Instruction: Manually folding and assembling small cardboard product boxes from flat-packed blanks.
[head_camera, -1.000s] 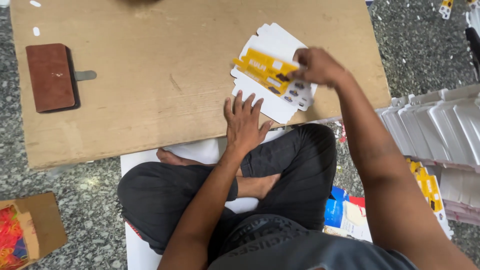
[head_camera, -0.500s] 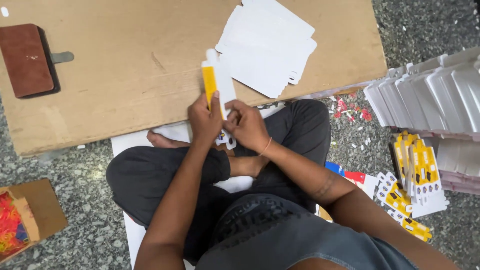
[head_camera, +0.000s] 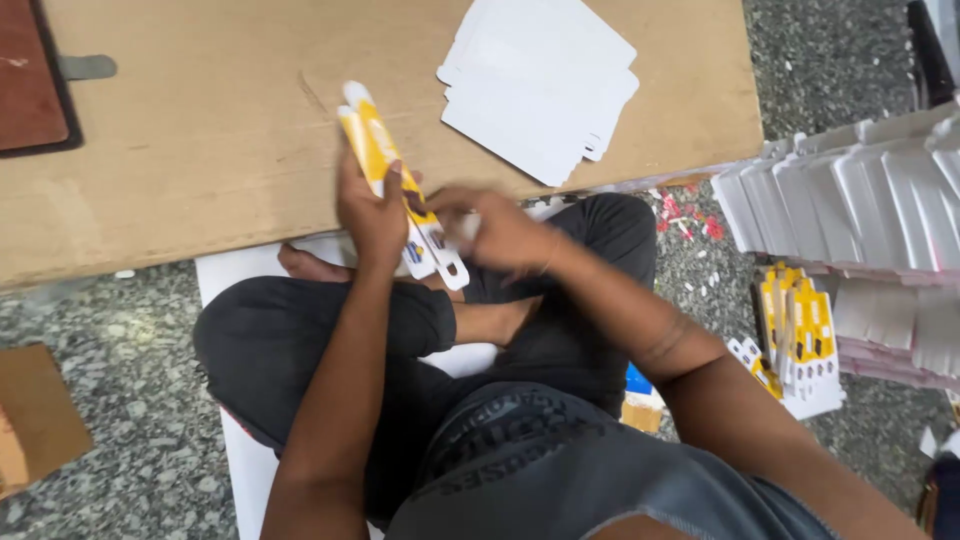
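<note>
Granite floor and the low brown bench frame the change: the yellow-and-white carton blank, half a second ago upright, now tilts, left hand clamped mid-length, right hand pinching below that grip, folding underway.

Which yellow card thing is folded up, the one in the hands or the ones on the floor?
The yellow-and-white carton gripped in the left hand is folded narrow. The yellow cards on the floor beside the right arm lie flat in a stack.
</note>
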